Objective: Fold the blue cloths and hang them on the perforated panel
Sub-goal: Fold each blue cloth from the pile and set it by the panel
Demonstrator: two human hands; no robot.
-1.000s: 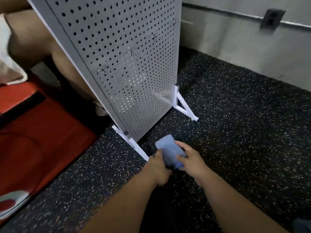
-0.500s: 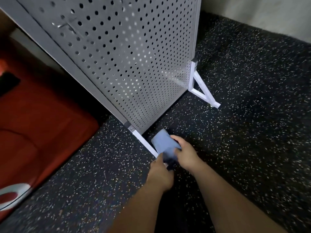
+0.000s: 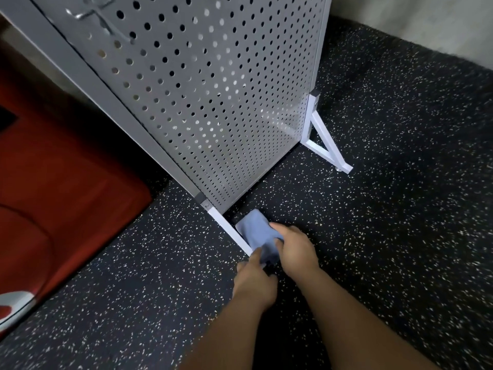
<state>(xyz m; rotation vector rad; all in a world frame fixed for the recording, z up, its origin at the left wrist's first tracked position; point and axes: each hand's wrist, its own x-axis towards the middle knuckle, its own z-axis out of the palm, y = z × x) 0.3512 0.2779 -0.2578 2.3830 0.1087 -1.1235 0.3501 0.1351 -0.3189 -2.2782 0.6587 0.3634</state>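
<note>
One perforated panel [image 3: 213, 102], no cloth on its visible face, so by my reading the hanging is all left to do. Your two hands work at the panel's near bottom corner: left hand [image 3: 254, 284] and right hand [image 3: 296, 252] each pinch the one blue cloth [image 3: 254, 231], already folded to a small pad. One wire hook [image 3: 98, 20] shows high on the panel's left.

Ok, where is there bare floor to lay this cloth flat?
The speckled floor is free right of the right hand, out to the far foot of the panel and the wall. Also free: left of the left hand, up to the red mat. Crowded: the near foot, where both hands grip the blue cloth.
</note>
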